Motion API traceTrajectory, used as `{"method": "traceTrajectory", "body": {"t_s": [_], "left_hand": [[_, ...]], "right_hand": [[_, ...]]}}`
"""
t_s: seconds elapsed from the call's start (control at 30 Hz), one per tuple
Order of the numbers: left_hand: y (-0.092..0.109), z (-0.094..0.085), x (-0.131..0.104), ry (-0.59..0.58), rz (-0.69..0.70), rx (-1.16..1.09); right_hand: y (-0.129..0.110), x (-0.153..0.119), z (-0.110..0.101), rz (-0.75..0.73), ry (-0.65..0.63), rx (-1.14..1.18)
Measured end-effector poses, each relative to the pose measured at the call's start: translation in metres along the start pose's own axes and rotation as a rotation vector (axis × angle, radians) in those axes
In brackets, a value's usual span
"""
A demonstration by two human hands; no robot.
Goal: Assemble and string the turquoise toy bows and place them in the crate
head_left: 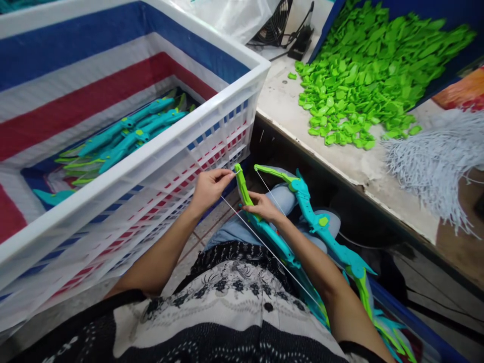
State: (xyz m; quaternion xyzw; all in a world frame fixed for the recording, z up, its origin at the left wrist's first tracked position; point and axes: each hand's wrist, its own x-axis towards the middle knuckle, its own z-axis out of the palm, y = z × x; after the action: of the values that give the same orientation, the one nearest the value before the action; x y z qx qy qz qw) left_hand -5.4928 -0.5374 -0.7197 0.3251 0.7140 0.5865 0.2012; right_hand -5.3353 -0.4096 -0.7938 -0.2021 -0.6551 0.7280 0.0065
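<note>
A teal and green toy bow [278, 241] lies across my lap, its green tip pointing away from me. My right hand [261, 206] is wrapped round the green limb below the tip. At the tip, my left hand [212, 187] pinches a white string [260, 241], which runs back along the bow toward my body. A second teal and green bow [330, 237], strung with white string, rests over my knees on the right.
A large white crate [212, 113] with striped lining stands at the left, holding teal and green bows [128, 133]. On the table [291, 106] at right are many green pieces [351, 75], a bundle of white strings [434, 156] and a black fan [275, 22].
</note>
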Motion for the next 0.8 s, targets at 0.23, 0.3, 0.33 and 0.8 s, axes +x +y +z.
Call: {"method": "traceTrajectory", "body": {"t_s": [0.23, 0.3, 0.33, 0.8], "left_hand": [[0.0034, -0.0035, 0.0027, -0.023, 0.053, 0.075], [0.003, -0.0034, 0.0036, -0.031, 0.071, 0.085], [0.0027, -0.0033, 0.0042, -0.031, 0.081, 0.092], [-0.0031, 0.0048, 0.0054, -0.037, 0.141, 0.106]], "right_hand": [[-0.0003, 0.0006, 0.0009, 0.002, -0.002, 0.0], [-0.0004, 0.0005, 0.0008, -0.001, 0.0, 0.005], [-0.0002, 0.0005, 0.0008, -0.002, 0.002, 0.006], [0.0078, 0.0018, 0.0035, -0.043, 0.008, -0.032]]}}
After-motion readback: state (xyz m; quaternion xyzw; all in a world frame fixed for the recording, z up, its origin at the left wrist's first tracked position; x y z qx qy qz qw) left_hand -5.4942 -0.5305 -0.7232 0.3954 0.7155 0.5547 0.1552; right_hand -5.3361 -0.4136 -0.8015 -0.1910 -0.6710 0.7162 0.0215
